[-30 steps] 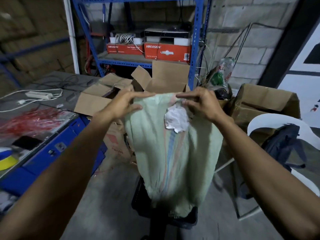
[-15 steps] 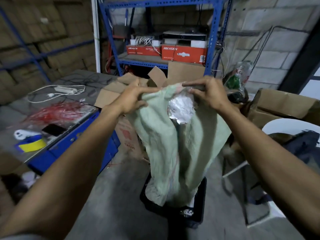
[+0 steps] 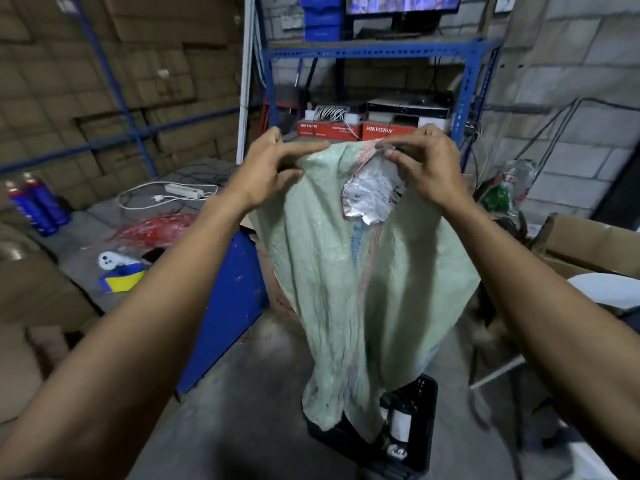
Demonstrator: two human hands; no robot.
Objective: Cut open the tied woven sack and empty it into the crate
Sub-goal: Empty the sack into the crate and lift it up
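Observation:
A pale green woven sack (image 3: 374, 289) hangs upside down in front of me, limp, with a crumpled white label (image 3: 372, 194) near its upper edge. My left hand (image 3: 273, 168) pinches the sack's top edge on the left. My right hand (image 3: 424, 168) pinches the same edge on the right, just above the label. The sack's open lower end dangles into a black plastic crate (image 3: 420, 441) on the floor. Inside the crate I see a dark item with a white part (image 3: 400, 419); the rest of the crate's inside is hidden by the sack.
A blue workbench (image 3: 225, 306) stands at the left with a white power strip (image 3: 183, 191), red plastic (image 3: 156, 228) and a yellow-blue tape roll (image 3: 121, 277). Blue shelving (image 3: 377, 51) with boxes is behind. Cardboard boxes (image 3: 581, 244) and a white chair (image 3: 602, 289) stand at the right.
Both hands have lifted the sack higher. Its lower end has risen and now uncovers part of the crate and an item inside. My view has tilted up.

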